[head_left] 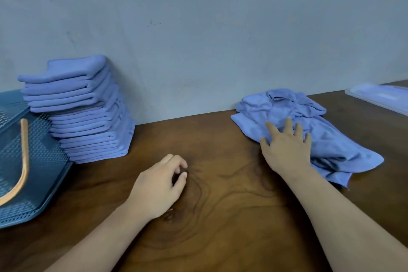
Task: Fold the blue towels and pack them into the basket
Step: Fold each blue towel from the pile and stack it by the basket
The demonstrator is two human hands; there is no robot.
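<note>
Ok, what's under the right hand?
The right hand rests, fingers spread, on the crumpled blue towels on the table. Its palm hides the cloth beneath; the towel count is unclear.

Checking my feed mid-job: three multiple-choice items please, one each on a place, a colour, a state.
1. Where does the folded stack stand? A on the table beside the basket; B inside it; C on the floor.
2. What colour is the basket's handle? A white; B orange; C green.
3. What does the right hand do? A grips the handle; B hangs in air; C rests spread on the crumpled towels.
Answers: A, the stack stands on wood next to the basket; B, the handle is orange; C, the fingers lie spread on cloth.
</note>
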